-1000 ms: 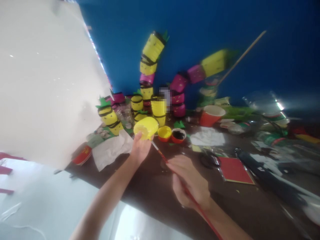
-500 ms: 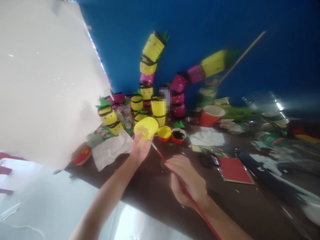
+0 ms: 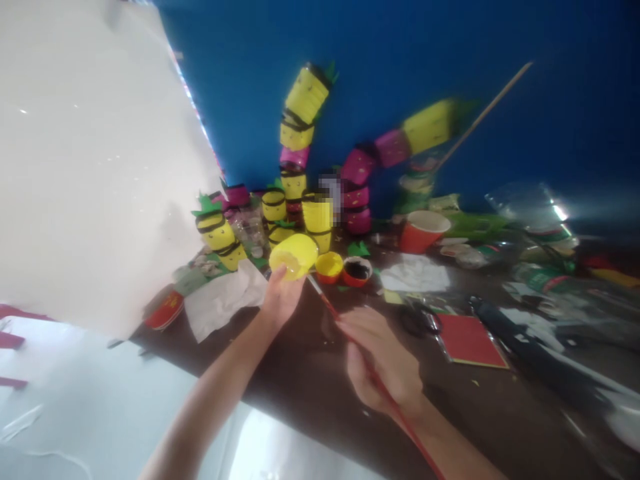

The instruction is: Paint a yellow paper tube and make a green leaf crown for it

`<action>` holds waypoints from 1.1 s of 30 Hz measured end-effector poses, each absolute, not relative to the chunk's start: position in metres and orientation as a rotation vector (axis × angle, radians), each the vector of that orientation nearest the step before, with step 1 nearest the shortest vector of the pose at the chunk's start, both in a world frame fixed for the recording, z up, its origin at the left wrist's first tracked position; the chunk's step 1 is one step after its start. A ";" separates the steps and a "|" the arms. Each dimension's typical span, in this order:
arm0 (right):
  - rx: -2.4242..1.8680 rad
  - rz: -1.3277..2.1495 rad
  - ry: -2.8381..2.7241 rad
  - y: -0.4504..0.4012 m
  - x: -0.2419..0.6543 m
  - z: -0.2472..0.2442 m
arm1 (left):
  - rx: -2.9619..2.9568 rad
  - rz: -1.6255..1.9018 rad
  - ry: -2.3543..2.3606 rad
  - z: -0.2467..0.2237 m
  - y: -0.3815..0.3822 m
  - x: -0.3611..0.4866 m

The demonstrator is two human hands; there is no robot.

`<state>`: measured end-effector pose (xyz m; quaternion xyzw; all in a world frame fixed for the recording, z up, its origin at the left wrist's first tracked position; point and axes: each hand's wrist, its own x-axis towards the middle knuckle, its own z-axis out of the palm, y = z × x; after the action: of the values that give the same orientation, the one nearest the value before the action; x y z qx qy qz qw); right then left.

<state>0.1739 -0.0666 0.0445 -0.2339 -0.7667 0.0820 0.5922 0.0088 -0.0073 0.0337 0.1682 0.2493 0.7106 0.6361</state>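
My left hand is closed round the lower end of a bright yellow cup, which lies tilted on its side above the table. In my right hand is a long red paintbrush, its tip close to the cup's lower right edge; whether they touch is unclear. Just right of the cup stand a small pot of yellow paint and a pot of black paint. A crumpled white paper lies left of my left hand.
Stacked yellow and magenta cups stand at the back. A red cup, tissue, black scissors, a red card and plastic bottles lie right. The brown table's front edge runs diagonally below my hands.
My right hand and the brush have moved slightly right and down. The yellow cup in my left hand has shifted a little to the right and turned slightly.
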 end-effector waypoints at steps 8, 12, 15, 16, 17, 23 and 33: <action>-0.542 0.176 -1.778 -0.067 0.172 0.043 | 0.318 1.642 0.612 0.032 -0.008 0.008; -0.541 0.170 -1.799 -0.067 0.173 0.043 | 0.394 1.637 0.546 0.035 -0.010 0.010; -0.496 0.177 -1.790 -0.066 0.173 0.043 | 0.382 1.647 0.555 0.035 -0.010 0.010; -0.493 0.173 -1.791 -0.066 0.173 0.043 | 0.382 1.642 0.572 0.035 -0.009 0.010; -0.499 0.167 -1.792 -0.066 0.173 0.043 | 0.387 1.632 0.588 0.034 -0.009 0.009; -0.521 0.177 -1.781 -0.066 0.172 0.040 | 0.398 1.641 0.559 0.033 -0.008 0.010; -0.493 0.170 -1.781 -0.066 0.172 0.041 | 0.467 1.640 0.557 0.032 -0.008 0.009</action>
<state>0.1719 -0.0657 0.0414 -0.2125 -0.7680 0.0733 0.5997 0.0091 -0.0083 0.0319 0.2033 0.2426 0.7145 0.6240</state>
